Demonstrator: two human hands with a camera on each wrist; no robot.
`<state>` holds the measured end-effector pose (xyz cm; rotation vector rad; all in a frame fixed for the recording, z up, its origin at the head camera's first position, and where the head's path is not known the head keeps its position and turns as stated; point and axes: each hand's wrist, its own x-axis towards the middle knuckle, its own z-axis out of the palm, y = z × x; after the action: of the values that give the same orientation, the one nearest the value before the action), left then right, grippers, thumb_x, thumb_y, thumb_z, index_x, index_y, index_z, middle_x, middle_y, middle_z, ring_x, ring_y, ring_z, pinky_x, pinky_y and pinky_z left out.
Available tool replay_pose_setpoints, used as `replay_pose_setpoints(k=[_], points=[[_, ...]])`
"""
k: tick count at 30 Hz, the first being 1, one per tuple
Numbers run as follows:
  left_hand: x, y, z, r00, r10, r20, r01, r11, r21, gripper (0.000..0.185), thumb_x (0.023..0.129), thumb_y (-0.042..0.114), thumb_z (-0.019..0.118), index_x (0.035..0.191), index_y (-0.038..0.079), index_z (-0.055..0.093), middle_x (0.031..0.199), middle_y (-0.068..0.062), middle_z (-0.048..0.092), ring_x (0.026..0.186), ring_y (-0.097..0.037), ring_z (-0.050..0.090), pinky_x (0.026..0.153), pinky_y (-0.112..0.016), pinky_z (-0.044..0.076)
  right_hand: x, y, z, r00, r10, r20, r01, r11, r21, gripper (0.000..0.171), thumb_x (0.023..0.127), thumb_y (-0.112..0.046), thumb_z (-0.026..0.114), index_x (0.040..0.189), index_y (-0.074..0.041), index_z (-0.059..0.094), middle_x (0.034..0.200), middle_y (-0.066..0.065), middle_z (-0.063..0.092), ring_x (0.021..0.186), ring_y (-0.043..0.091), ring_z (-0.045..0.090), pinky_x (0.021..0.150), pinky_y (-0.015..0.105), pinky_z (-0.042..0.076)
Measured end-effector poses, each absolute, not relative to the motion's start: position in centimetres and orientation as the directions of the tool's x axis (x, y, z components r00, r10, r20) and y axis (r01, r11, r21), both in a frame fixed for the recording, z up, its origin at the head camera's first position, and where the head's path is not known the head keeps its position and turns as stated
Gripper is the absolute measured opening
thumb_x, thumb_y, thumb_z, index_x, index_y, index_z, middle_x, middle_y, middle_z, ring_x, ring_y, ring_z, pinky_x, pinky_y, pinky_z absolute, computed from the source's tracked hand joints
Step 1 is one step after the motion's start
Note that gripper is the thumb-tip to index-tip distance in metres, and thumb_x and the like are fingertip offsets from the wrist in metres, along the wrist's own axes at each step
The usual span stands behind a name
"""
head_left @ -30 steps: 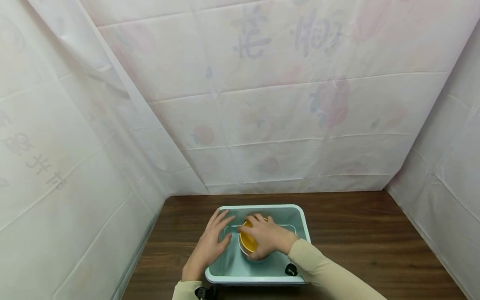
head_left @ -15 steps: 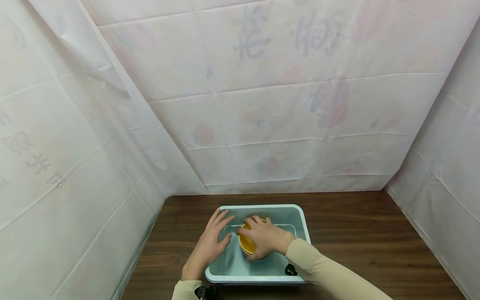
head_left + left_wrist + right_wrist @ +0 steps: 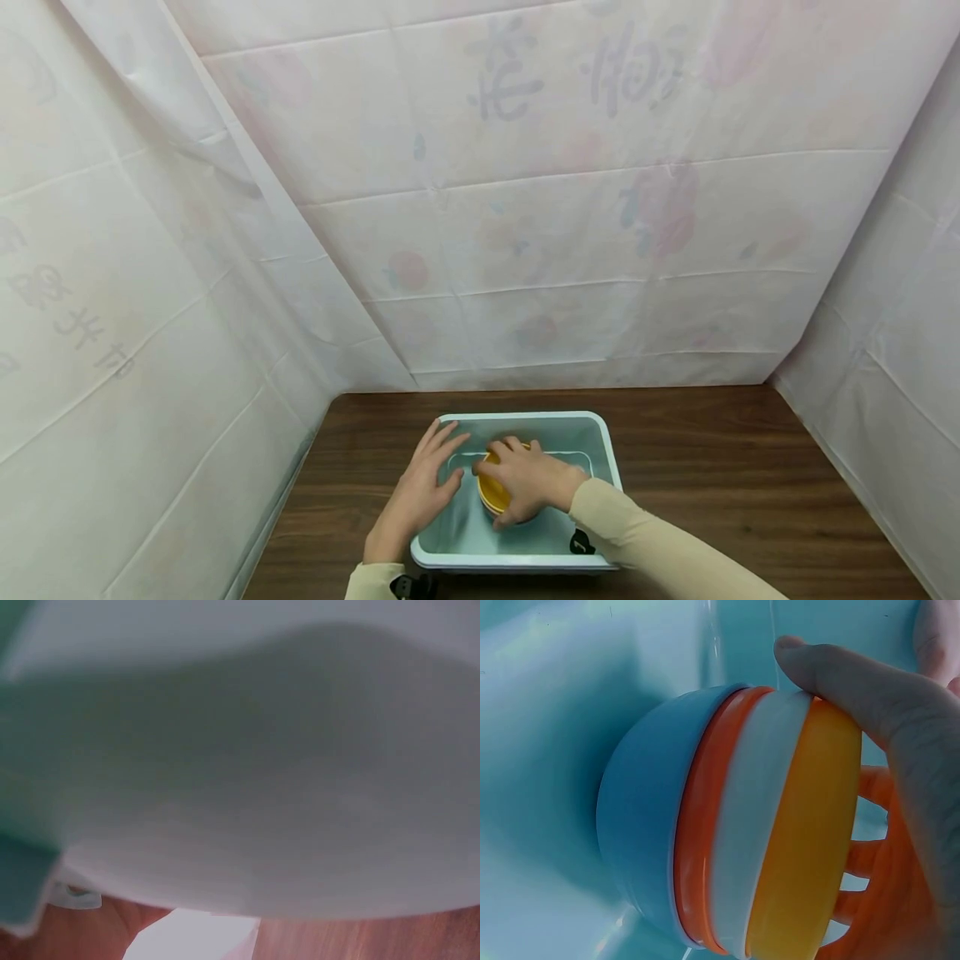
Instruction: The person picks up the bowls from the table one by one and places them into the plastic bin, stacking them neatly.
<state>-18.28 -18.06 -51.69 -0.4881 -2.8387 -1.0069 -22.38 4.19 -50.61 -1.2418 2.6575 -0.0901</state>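
Bowls (image 3: 735, 825) in a nested stack sit inside a pale blue-green plastic tub (image 3: 607, 454) on a dark wood-grain tabletop (image 3: 720, 467). In the right wrist view the stack shows four layers: a blue bowl on the outside, then an orange one, a white one, and a yellow one innermost. From the head camera only the yellow bowl (image 3: 491, 487) is visible, peeking out from under the fingers.

The right hand (image 3: 528, 483) covers the stack from above, with the fingers spread over the yellow bowl and the thumb (image 3: 840, 671) curled over the rims of the stack, so this hand grasps the bowls. The stack stands near the middle of the tub, close to its floor; whether it rests on the floor or is lifted slightly cannot be told.

The left hand (image 3: 420, 492) lies on the left rim of the tub, just beside the stack, with its fingers straight and spread, reaching over the edge into the tub. It holds nothing and rests flat. The left wrist view is filled by a blurred pale surface, most likely the tub wall, with a strip of the wooden tabletop (image 3: 375, 941) at the bottom.

Both arms wear beige sleeves (image 3: 652, 542). The tub stands at the near edge of the tabletop, slightly left of centre. White sheets (image 3: 525, 208) with faint pink flowers and grey lettering hang behind and on both sides.
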Motion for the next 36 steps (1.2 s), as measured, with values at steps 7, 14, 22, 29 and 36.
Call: replay_pose_setpoints(k=[7, 14, 22, 29, 36], points=[[-18.3, -18.11, -51.73, -0.947, 0.265, 0.183, 0.321, 0.732, 0.602, 0.054, 0.097, 0.015, 0.071, 0.149, 0.018, 0.056, 0.166, -0.001, 0.037, 0.16, -0.031, 0.013, 0.116, -0.065, 0.035, -22.44, 4.27, -50.93, -0.619, -0.768, -0.166, -0.754, 0.64, -0.148, 0.087, 0.078, -0.069, 0.077, 0.152, -0.035, 0.048, 0.156, 0.006, 0.045, 0.138, 0.032, 0.046, 0.096, 0.063, 0.051], [-18.56, -18.26, -51.65, -0.945, 0.268, 0.186, 0.325, 0.737, 0.592, 0.054, 0.098, 0.017, 0.071, 0.149, 0.019, 0.056, 0.167, -0.001, 0.036, 0.161, -0.031, 0.012, 0.115, -0.065, 0.037, -22.68, 4.12, -51.02, -0.615, -0.771, -0.166, -0.757, 0.636, -0.15, 0.088, 0.078, -0.071, 0.077, 0.153, -0.035, 0.048, 0.155, 0.006, 0.046, 0.138, 0.032, 0.047, 0.095, 0.063, 0.052], [-18.27, -18.18, -51.77, -0.946, 0.265, 0.186, 0.323, 0.736, 0.595, 0.052, 0.097, 0.016, 0.071, 0.147, 0.018, 0.058, 0.165, -0.001, 0.038, 0.16, -0.032, 0.014, 0.116, -0.065, 0.037, -22.42, 4.14, -50.78, -0.615, -0.766, -0.188, -0.745, 0.642, -0.179, 0.087, 0.077, -0.071, 0.077, 0.152, -0.037, 0.048, 0.155, 0.006, 0.045, 0.137, 0.03, 0.047, 0.097, 0.062, 0.051], [-18.11, -18.2, -51.84, -0.945, 0.259, 0.198, 0.326, 0.738, 0.59, 0.052, 0.096, 0.014, 0.072, 0.146, 0.017, 0.059, 0.165, -0.002, 0.039, 0.16, -0.033, 0.015, 0.115, -0.064, 0.037, -22.29, 4.06, -50.96, -0.61, -0.768, -0.194, -0.748, 0.639, -0.179, 0.092, 0.077, -0.074, 0.075, 0.156, -0.037, 0.043, 0.157, 0.006, 0.043, 0.14, 0.031, 0.044, 0.099, 0.062, 0.049], [-18.2, -18.01, -51.8, -0.945, 0.263, 0.195, 0.327, 0.722, 0.609, 0.052, 0.096, 0.013, 0.071, 0.147, 0.016, 0.059, 0.165, -0.004, 0.039, 0.16, -0.034, 0.016, 0.115, -0.065, 0.037, -22.3, 4.19, -50.87, -0.617, -0.76, -0.203, -0.744, 0.648, -0.162, 0.095, 0.076, -0.075, 0.075, 0.156, -0.037, 0.042, 0.158, 0.007, 0.042, 0.142, 0.032, 0.043, 0.101, 0.062, 0.048]])
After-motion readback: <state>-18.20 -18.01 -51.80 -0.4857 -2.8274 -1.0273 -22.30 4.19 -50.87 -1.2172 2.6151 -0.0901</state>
